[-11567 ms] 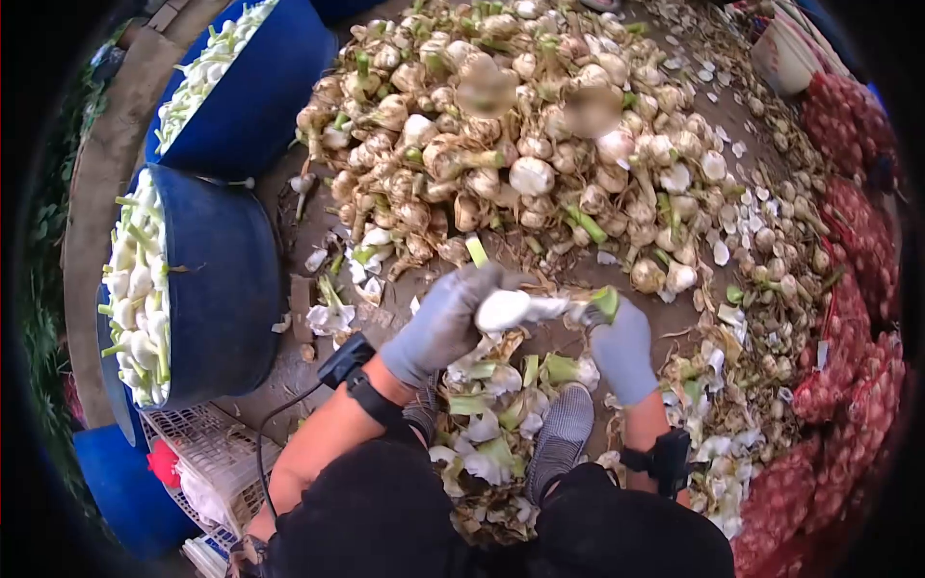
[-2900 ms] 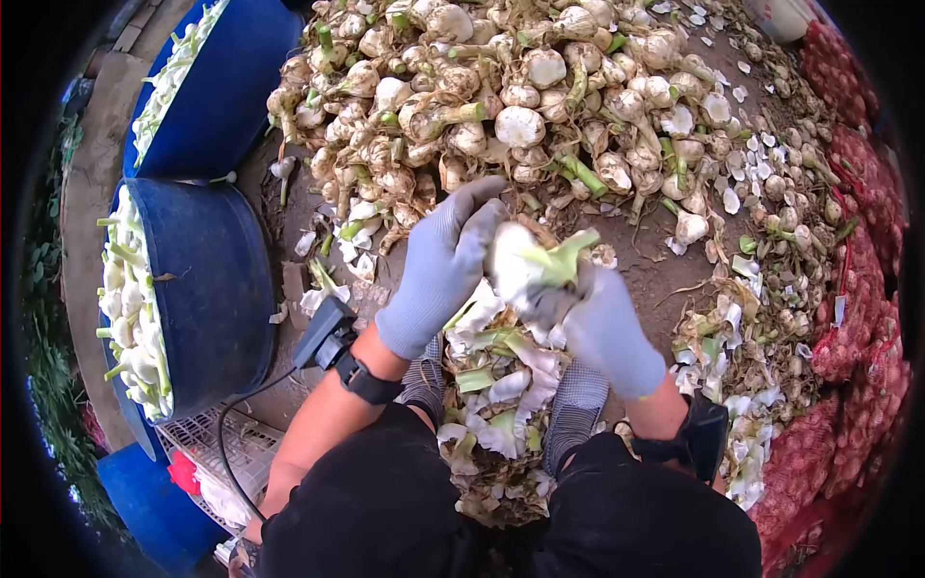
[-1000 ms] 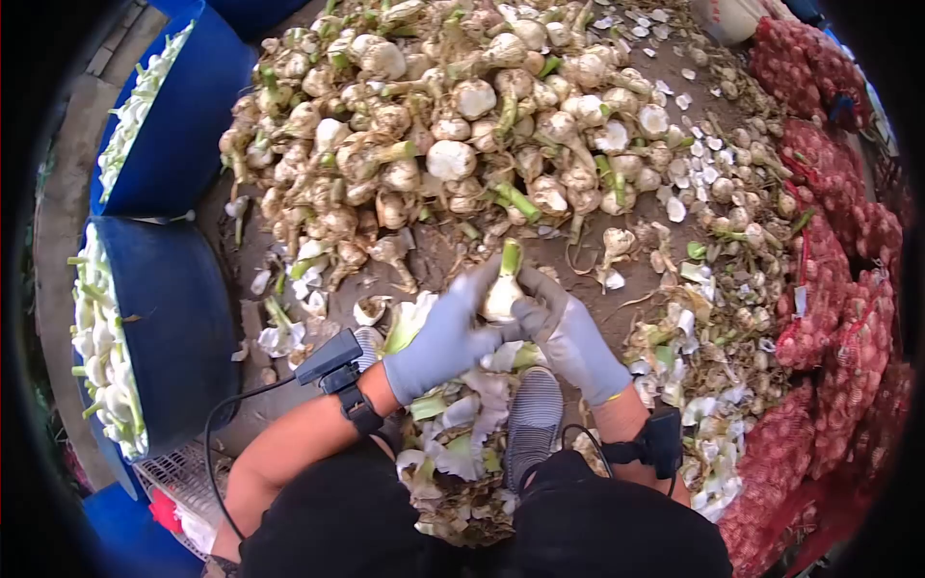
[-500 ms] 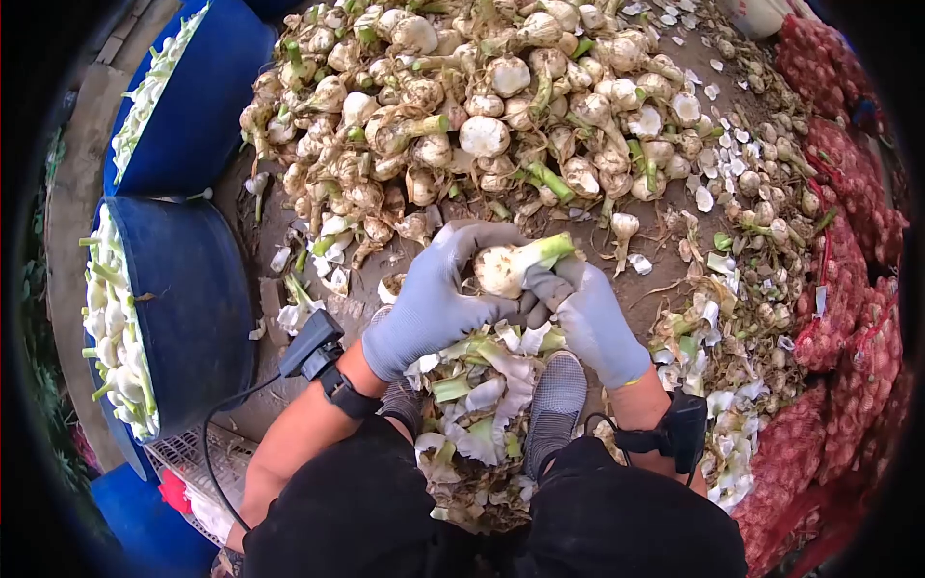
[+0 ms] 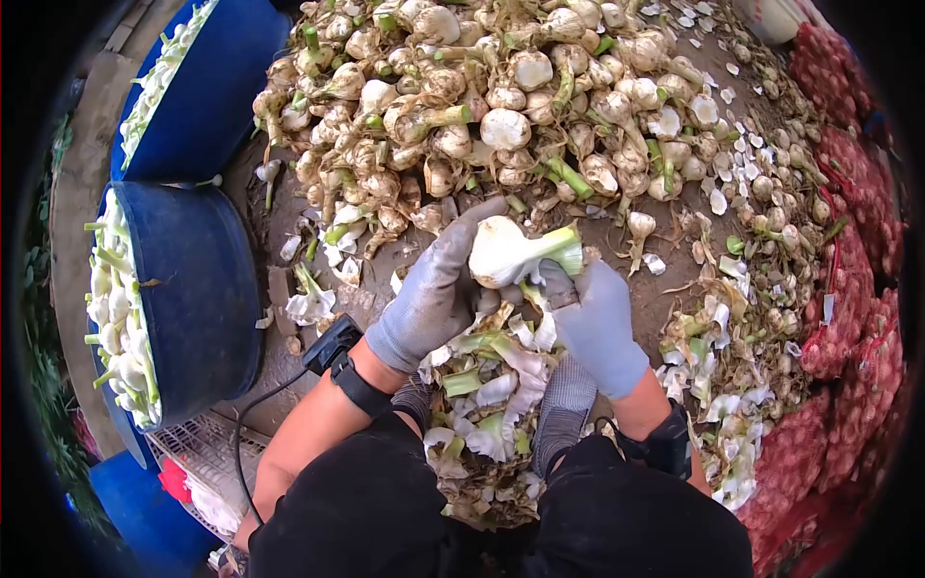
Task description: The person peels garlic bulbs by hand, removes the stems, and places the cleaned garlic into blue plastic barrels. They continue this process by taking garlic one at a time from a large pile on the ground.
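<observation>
A garlic bulb point(image 5: 501, 252) with a thick green stem is between my hands, its white skin bared and brown patches left near the top. My right hand point(image 5: 595, 323), in a grey glove, is closed around the stem, and a loose strip of peel hangs beneath it. Cupped along the bulb's left side is my gloved left hand point(image 5: 434, 289), its fingers stretched upward and thumb apart below; whether it touches the bulb is hard to see. Peeled leaves and skins point(image 5: 491, 395) lie on the ground between my shoes.
Ahead rises a large heap of unpeeled garlic point(image 5: 462, 106). To my left, blue tubs point(image 5: 198, 299) hold peeled white garlic. Red mesh sacks point(image 5: 848, 356) line the right side, beside scattered small bulbs and peelings point(image 5: 713, 356). A white crate point(image 5: 207, 453) sits near my left leg.
The dirty outer skin has come off much of the bulb, showing white. My left hand's fingers have loosened from around it, and the bulb has shifted slightly upward.
</observation>
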Available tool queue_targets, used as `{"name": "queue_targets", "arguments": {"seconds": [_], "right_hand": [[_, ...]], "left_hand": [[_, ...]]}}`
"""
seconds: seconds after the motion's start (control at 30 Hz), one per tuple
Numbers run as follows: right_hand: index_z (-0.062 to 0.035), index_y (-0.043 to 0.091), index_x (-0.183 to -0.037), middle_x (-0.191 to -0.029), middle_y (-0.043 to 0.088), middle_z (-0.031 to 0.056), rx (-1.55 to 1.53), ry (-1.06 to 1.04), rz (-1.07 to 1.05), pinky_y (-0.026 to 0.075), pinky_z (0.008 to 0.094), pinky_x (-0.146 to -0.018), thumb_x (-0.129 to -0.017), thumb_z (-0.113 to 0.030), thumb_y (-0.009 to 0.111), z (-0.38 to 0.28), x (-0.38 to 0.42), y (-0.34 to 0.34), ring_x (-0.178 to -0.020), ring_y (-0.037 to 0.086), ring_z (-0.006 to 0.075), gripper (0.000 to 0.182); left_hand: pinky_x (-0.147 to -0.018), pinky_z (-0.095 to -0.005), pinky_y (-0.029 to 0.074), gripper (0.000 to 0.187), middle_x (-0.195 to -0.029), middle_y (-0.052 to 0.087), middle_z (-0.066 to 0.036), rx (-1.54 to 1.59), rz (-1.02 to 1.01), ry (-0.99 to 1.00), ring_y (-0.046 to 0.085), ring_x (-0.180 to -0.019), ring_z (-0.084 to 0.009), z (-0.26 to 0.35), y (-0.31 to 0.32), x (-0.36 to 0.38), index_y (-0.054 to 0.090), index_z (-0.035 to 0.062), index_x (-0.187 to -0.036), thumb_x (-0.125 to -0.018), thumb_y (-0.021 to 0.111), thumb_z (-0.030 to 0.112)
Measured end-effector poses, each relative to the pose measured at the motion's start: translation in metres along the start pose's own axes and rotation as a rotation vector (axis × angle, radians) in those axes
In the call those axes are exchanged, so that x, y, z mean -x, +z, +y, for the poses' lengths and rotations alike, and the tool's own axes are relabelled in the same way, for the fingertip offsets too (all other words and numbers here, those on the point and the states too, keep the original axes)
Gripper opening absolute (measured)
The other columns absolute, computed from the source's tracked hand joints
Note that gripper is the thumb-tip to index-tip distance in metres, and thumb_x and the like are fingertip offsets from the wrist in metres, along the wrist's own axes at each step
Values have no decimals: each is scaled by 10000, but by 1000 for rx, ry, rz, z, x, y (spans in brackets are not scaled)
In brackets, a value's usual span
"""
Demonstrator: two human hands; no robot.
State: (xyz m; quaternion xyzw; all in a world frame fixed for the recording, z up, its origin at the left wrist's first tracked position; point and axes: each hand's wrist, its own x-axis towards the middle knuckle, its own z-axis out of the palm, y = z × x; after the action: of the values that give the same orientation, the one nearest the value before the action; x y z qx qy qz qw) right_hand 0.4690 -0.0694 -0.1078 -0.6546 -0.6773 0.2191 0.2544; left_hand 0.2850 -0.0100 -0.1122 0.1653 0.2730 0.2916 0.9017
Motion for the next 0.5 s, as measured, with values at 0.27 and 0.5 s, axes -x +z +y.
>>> {"name": "queue_targets", "arguments": {"seconds": [0.27,0.5], "right_hand": [[29,625,-1130,-926,673,66,-1021,651,-243,498,223,-603,-925,12,526,-1,-8,-11,-778,614,69,229],[10,633,-1073,-912,675,90,-1006,524,-284,511,276,-674,-842,63,500,-2,10,2,-760,640,153,272]], "left_hand": [[-554,-221,541,771,-1019,628,-77,-621,9,41,651,-788,-121,7,-7,0,345,-39,-1399,-906,611,490],[-784,-250,500,442,-1038,637,-57,-1440,73,487,601,-891,-107,3,0,-12,566,32,-1247,-921,645,320]]}}
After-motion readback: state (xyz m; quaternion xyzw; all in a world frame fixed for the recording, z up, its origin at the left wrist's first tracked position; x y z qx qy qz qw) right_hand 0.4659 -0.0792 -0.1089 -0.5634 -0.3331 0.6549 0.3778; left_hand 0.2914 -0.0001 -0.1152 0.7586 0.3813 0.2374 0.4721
